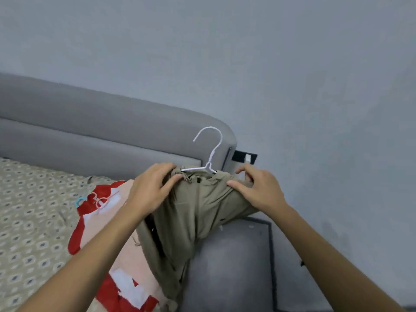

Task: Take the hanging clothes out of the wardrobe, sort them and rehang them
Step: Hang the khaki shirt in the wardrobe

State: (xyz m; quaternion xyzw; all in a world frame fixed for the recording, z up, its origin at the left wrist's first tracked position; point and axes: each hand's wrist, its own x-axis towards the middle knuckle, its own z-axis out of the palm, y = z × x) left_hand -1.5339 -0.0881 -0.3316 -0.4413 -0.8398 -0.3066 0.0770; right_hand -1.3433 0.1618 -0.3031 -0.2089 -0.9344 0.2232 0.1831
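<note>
Hands are gripping the top edge of a khaki garment (193, 208) hanging on a white hanger (208, 154). The left hand (149, 190) is pinching the cloth just left of the hanger, thumb and fingers curling over the folded edge. The right hand (256, 188) is holding the cloth just right of the hanger, thumb lying along the front and fingers bending over the top. The hanger's hook is standing upright above the garment, between the two hands. The garment is drooping down from the hanger, its lower part draping over the edge of the bed (29, 221). Left of the garment, a red, pink and white garment (112, 221) is lying on the patterned bed cover, with a pink hanger (101, 200) on it. Behind the white hanger, a grey padded headboard (90, 127) is running along the grey wall (225, 52).
</note>
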